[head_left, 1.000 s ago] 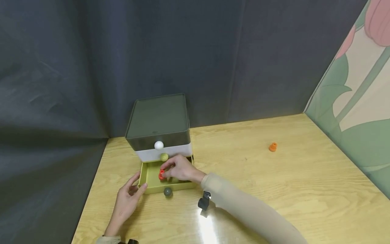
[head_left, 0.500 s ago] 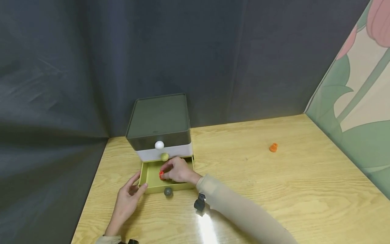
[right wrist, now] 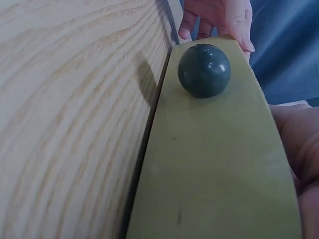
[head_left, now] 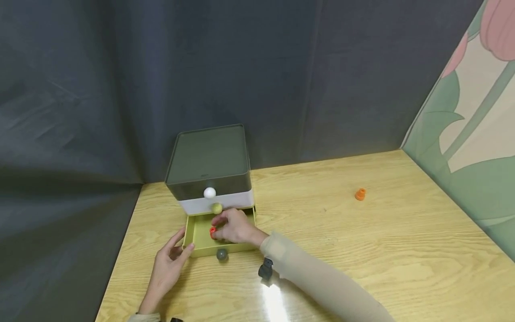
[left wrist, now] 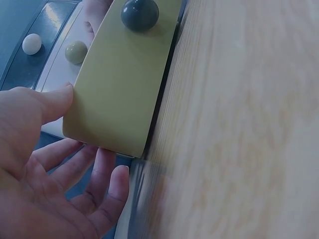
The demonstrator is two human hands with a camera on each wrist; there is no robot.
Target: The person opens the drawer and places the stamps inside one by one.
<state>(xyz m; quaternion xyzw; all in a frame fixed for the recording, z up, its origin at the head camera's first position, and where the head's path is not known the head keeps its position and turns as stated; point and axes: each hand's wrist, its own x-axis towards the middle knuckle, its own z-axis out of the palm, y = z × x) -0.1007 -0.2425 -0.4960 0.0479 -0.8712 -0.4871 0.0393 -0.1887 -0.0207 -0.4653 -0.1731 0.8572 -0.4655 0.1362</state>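
Observation:
The lowest drawer (head_left: 205, 252) of a small stacked drawer unit is pulled out, a yellow-green tray with a dark round knob (head_left: 221, 255). My left hand (head_left: 168, 267) holds its front left corner, thumb on the top edge and fingers along the side, as the left wrist view shows. Inside the drawer my right hand (head_left: 235, 227) pinches a small red cone-shaped piece (head_left: 212, 231) with a ring-like top, low over the drawer floor. Its lower part is partly hidden by the fingers. In the right wrist view the drawer front (right wrist: 214, 164) blocks sight of the piece.
Above the open drawer sit a white drawer (head_left: 193, 206) with a yellow-green knob (head_left: 217, 208) and a dark one (head_left: 185, 192) with a white knob (head_left: 209, 192). An orange stepped cone (head_left: 360, 194) stands far right on the wooden table. A dark curtain (head_left: 277, 80) hangs behind.
My right hand and forearm have shifted slightly left, and the red piece sits a little lower in the drawer than a second ago. The left hand stays at the corner.

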